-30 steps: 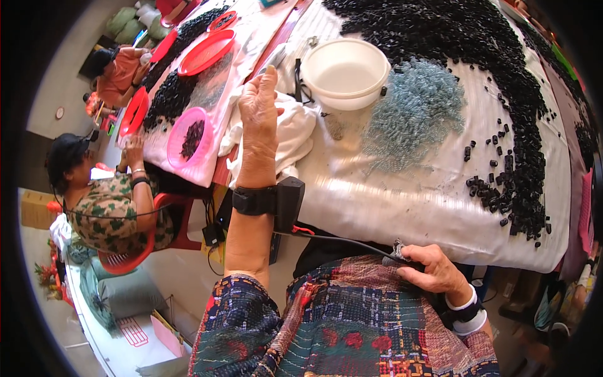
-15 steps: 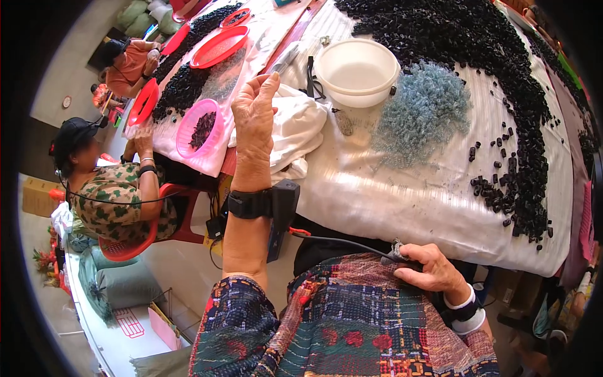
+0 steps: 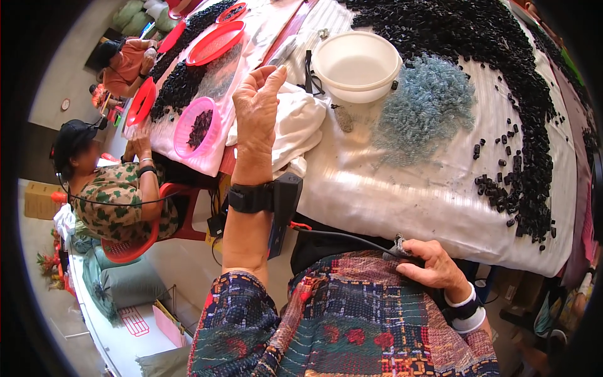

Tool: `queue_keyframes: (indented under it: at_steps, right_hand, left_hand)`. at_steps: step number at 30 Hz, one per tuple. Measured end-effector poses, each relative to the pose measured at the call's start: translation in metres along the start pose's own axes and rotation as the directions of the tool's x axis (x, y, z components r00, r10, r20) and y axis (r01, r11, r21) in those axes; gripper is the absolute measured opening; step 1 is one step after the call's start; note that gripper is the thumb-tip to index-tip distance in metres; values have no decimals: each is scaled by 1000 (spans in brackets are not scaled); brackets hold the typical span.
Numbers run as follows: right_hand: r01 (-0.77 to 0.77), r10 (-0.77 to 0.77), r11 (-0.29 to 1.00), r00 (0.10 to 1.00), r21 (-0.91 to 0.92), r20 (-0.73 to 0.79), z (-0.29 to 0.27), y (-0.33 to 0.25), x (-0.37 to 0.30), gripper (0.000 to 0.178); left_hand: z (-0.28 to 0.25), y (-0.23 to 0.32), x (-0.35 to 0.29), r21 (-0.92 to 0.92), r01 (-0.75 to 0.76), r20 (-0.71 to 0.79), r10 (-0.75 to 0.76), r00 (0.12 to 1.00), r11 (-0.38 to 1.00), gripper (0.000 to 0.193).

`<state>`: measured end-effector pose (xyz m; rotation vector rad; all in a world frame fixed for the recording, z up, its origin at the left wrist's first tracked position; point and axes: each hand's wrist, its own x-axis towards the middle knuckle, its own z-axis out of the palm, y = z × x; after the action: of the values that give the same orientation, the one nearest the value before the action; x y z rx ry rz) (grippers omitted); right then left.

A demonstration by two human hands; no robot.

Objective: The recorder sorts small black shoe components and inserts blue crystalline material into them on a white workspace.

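Note:
My left hand [image 3: 256, 119] is raised over the table's left part, beside a crumpled white cloth [image 3: 300, 122]. Its fingers are curled with the thumb close against them; whatever may be in that pinch is too small to make out. At the table's front edge, low over my lap, my right hand [image 3: 434, 267] is closed round the grey, fuzzy-looking end of a black cord [image 3: 342, 236]. That cord runs left to a red tip near my left wrist strap. Beyond lie a heap of small bluish clear pieces [image 3: 427, 113] and a white plastic basin [image 3: 357, 94].
Black small parts [image 3: 452, 28] cover the far and right table. Pink [image 3: 187, 147] and red baskets [image 3: 217, 43] stand at left. A co-worker in a camouflage shirt [image 3: 119, 201] sits on a red chair [image 3: 135, 246]; another person [image 3: 129, 66] sits farther back.
My left hand has shifted very slightly, its thumb a little farther right. My right hand keeps its grip on the cord with almost no movement.

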<state>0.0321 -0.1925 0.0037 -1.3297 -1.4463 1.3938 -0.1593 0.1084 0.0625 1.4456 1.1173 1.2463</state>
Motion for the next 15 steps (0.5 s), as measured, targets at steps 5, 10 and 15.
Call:
queue_keyframes:
  at_steps: [5,10,15]
  right_hand:
    - [-46,46,997,999,63,5,0,-1,5,26]
    - [-110,108,985,994,130,20,1,3,5,25]
    - [-163,168,959,986,234,1,3,10,4,24]
  left_hand:
    - [-3,-2,6,-22,-6,22,6,1000,1000,25]
    - [1,2,7,-33,4,29,-3,1000,999,27]
    - [1,4,13,-30,20,56,-19,998,999,27]
